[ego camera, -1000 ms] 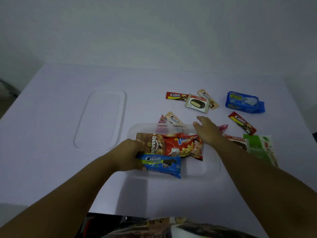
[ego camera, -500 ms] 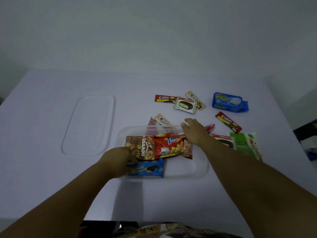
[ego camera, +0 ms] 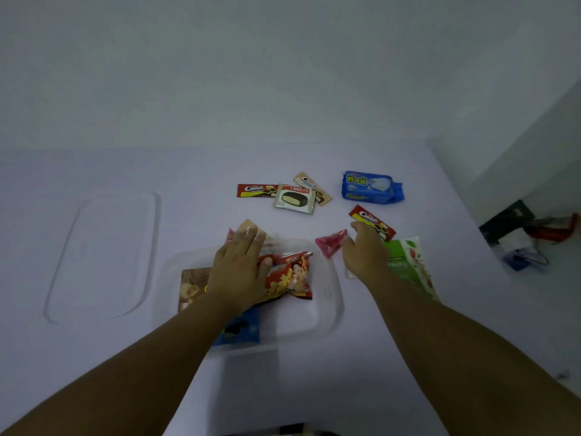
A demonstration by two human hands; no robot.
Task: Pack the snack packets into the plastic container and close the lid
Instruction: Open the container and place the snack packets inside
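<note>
A clear plastic container [ego camera: 331,309] stands in the middle of the table. In it lie a brown packet [ego camera: 191,287], a red snack packet [ego camera: 290,275] and a blue Oreo packet [ego camera: 240,330]. My left hand [ego camera: 239,272] stretches across the container, its spread fingertips on a tan packet [ego camera: 248,226] just past the far rim. My right hand [ego camera: 364,253] is right of the container, fingers touching a pink packet [ego camera: 330,245], palm over a green packet [ego camera: 408,265]. The clear lid [ego camera: 103,256] lies flat at the left.
Further back lie a red Oreo strip [ego camera: 256,191], a Choco Pie packet [ego camera: 294,198], a tan strip [ego camera: 312,187], a blue pack [ego camera: 371,187] and a red Oreo packet [ego camera: 372,221]. Dark clutter [ego camera: 518,234] sits beyond the table's right edge.
My left hand let go of the blue Oreo packet inside the container and moved forward to the far rim. My right hand left the container and moved right to the pink packet.
</note>
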